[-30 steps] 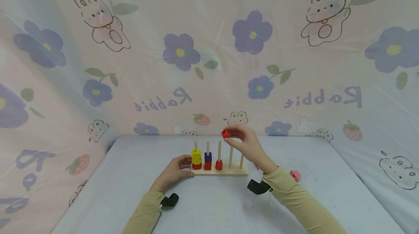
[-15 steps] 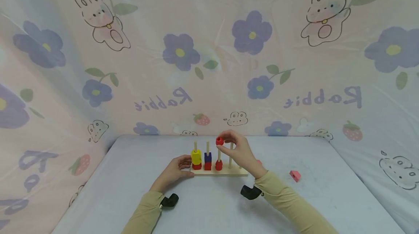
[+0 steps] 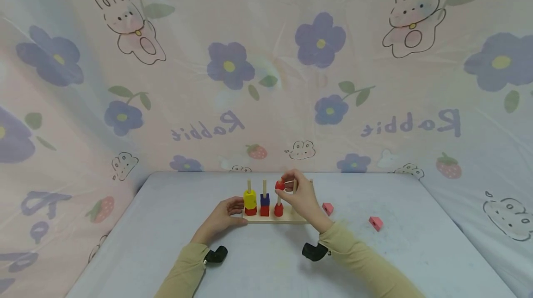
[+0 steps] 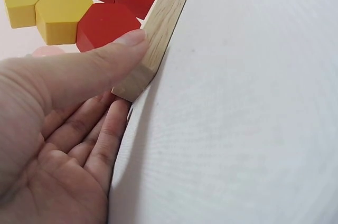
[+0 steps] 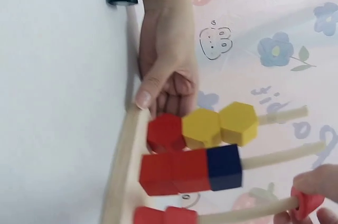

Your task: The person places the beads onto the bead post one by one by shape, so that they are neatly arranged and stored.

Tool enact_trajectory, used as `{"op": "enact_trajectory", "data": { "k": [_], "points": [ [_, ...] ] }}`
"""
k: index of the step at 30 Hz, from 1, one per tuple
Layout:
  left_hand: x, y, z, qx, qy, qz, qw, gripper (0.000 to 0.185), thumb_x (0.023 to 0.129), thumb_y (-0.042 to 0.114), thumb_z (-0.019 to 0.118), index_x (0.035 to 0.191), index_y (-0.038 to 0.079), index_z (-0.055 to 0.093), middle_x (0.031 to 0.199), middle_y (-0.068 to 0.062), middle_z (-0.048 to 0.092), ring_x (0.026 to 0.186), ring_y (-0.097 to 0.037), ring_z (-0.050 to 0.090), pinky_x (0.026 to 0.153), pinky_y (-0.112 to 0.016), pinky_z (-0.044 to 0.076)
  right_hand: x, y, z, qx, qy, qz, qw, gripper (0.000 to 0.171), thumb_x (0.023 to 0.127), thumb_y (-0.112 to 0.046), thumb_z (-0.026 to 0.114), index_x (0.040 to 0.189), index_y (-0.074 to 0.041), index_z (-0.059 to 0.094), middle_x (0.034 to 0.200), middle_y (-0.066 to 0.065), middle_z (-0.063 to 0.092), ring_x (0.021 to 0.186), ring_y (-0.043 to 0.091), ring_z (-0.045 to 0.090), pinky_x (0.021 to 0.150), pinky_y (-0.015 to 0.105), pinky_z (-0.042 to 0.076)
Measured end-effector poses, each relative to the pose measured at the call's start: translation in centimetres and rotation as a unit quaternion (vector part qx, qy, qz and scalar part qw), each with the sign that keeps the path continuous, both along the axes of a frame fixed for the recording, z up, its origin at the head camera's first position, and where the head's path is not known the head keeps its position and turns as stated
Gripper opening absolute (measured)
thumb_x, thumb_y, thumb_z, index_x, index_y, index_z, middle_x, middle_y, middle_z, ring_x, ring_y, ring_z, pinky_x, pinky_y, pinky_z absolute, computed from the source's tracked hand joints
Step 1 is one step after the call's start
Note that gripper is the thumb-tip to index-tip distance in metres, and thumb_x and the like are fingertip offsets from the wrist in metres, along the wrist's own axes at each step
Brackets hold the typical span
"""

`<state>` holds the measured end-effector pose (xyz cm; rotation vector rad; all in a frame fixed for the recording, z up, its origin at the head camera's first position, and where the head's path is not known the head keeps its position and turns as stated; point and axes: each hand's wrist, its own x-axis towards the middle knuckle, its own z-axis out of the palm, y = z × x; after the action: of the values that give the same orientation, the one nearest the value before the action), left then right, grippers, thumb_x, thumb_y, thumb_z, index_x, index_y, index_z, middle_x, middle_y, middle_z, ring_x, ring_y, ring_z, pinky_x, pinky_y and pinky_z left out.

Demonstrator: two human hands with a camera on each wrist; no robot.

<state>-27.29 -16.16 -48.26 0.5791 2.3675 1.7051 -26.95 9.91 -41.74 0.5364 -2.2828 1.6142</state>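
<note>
A wooden peg stand [image 3: 270, 220] has several upright pegs. My left hand [image 3: 222, 217] grips its left end, thumb on the edge of the base in the left wrist view and fingers beside and behind it. With thumb and fingertips, my right hand [image 3: 303, 195] pinches a red bead [image 5: 306, 203] at the top of the third peg [image 5: 248, 214], whose tip sits in the bead's hole. Lower on that peg are red beads [image 5: 179, 216]. The first peg bears two yellow hexagonal blocks [image 5: 237, 123] over a red one [image 5: 165, 131]; the second, a dark blue cube [image 5: 224, 167] over red cubes [image 5: 190, 171].
Two pinkish-red angular blocks lie right of the stand, one block [image 3: 327, 208] near its end and another block [image 3: 376, 223] farther right. My right hand partly covers the last pegs. A patterned curtain [image 3: 270, 103] hangs behind the white table [image 3: 266, 265].
My right hand has carried the red bead left and then lowered it onto the tip of the third peg. The left hand stays in place on the stand.
</note>
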Motion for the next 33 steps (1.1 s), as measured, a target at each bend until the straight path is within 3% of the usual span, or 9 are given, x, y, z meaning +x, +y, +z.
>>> {"op": "enact_trajectory", "data": {
  "k": [6, 9, 12, 22, 27, 33],
  "points": [
    [0.0, 0.0, 0.0, -0.004, -0.005, 0.001, 1.0, 0.06, 0.077, -0.002, 0.077, 0.13, -0.006, 0.049, 0.124, -0.02, 0.056, 0.112, -0.034, 0.056, 0.1, -0.048, 0.043, 1.3, -0.5, -0.5, -0.053, -0.038, -0.008, 0.998, 0.043, 0.077, 0.003, 0.076, 0.114, 0.003, 0.053, 0.102, 0.016, 0.064, 0.093, 0.031, 0.062, 0.085, 0.045, 0.053],
    [0.1, 0.0, 0.1, -0.004, -0.006, -0.002, 1.0, 0.06, 0.077, -0.003, 0.076, 0.13, -0.006, 0.049, 0.124, -0.021, 0.056, 0.112, -0.034, 0.056, 0.101, -0.048, 0.043, 2.1, -0.6, -0.1, -0.061, -0.072, -0.003, 0.996, 0.039, 0.077, 0.008, 0.074, 0.111, 0.008, 0.055, 0.102, 0.022, 0.064, 0.096, 0.037, 0.061, 0.088, 0.052, 0.05],
    [0.0, 0.0, 0.2, -0.005, -0.007, -0.003, 1.0, 0.059, 0.078, -0.003, 0.076, 0.13, -0.006, 0.049, 0.124, -0.02, 0.056, 0.111, -0.034, 0.056, 0.1, -0.048, 0.043, 2.3, -0.5, -0.7, -0.062, -0.087, 0.005, 0.994, 0.033, 0.077, 0.01, 0.072, 0.106, 0.012, 0.057, 0.1, 0.025, 0.063, 0.097, 0.04, 0.059, 0.088, 0.056, 0.048],
    [-1.7, -0.4, -2.5, -0.02, -0.005, 0.01, 0.9997, 0.064, 0.076, 0.002, 0.079, 0.132, -0.002, 0.049, 0.125, -0.015, 0.057, 0.111, -0.029, 0.057, 0.099, -0.041, 0.045, 2.5, -0.5, -2.3, -0.05, -0.118, 0.001, 0.992, 0.029, 0.078, 0.01, 0.07, 0.104, 0.011, 0.058, 0.099, 0.024, 0.063, 0.097, 0.04, 0.059, 0.087, 0.052, 0.049],
    [-2.0, -0.6, -2.6, -0.023, -0.003, 0.004, 0.9997, 0.065, 0.075, 0.006, 0.081, 0.131, -0.002, 0.049, 0.123, -0.013, 0.057, 0.111, -0.026, 0.057, 0.098, -0.037, 0.046, 2.4, -0.1, -2.6, -0.043, -0.13, 0.016, 0.99, 0.034, 0.079, 0.01, 0.07, 0.111, 0.01, 0.057, 0.105, 0.023, 0.062, 0.103, 0.041, 0.057, 0.093, 0.054, 0.046],
    [-1.9, -0.6, -2.3, -0.021, -0.005, 0.005, 0.9998, 0.064, 0.075, 0.007, 0.081, 0.131, -0.002, 0.05, 0.123, -0.013, 0.057, 0.111, -0.027, 0.057, 0.098, -0.037, 0.046, 1.8, 1.3, -4.6, -0.022, -0.112, 0.032, 0.993, 0.054, 0.079, 0.009, 0.071, 0.129, 0.009, 0.049, 0.116, 0.025, 0.061, 0.115, 0.041, 0.053, 0.102, 0.055, 0.038]
  ]
}}
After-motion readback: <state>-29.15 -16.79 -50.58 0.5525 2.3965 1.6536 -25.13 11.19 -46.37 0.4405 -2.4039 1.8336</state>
